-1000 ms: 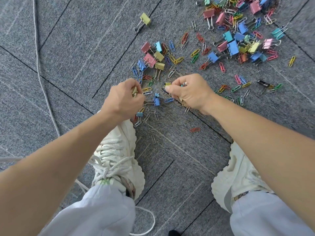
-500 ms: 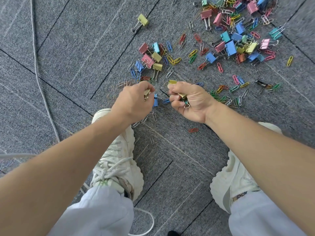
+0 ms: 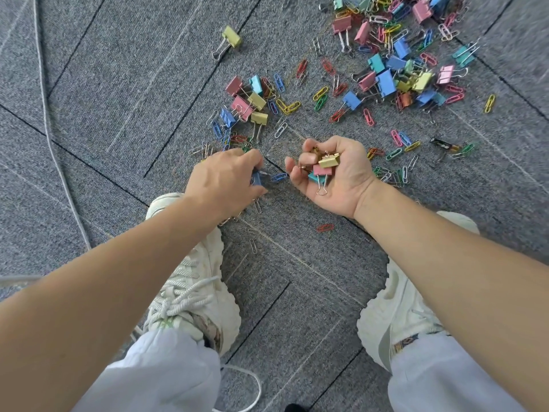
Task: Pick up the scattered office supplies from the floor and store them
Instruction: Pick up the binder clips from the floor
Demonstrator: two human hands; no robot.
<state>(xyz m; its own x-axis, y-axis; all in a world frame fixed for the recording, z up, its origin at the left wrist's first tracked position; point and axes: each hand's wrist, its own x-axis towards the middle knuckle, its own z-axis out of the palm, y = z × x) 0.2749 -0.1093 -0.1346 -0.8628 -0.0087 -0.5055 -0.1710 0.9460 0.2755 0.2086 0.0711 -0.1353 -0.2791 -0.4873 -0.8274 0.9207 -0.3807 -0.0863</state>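
Note:
Coloured binder clips and paper clips lie scattered over the grey carpet, with one cluster (image 3: 248,104) just beyond my hands and a bigger heap (image 3: 395,69) at the upper right. My right hand (image 3: 335,173) is turned palm up and cups several binder clips (image 3: 325,166), gold, pink and teal. My left hand (image 3: 228,179) reaches down to the floor and pinches a small blue binder clip (image 3: 256,179). A blue paper clip (image 3: 278,176) lies between the two hands.
A lone yellow binder clip (image 3: 231,38) lies apart at the top centre. A grey cable (image 3: 56,156) runs down the left side of the carpet. My two white sneakers (image 3: 193,281) stand just below the hands. A red paper clip (image 3: 325,227) lies near the right wrist.
My right hand has turned palm up, showing the clips it holds. My left hand has moved down to the floor and taken hold of the blue binder clip.

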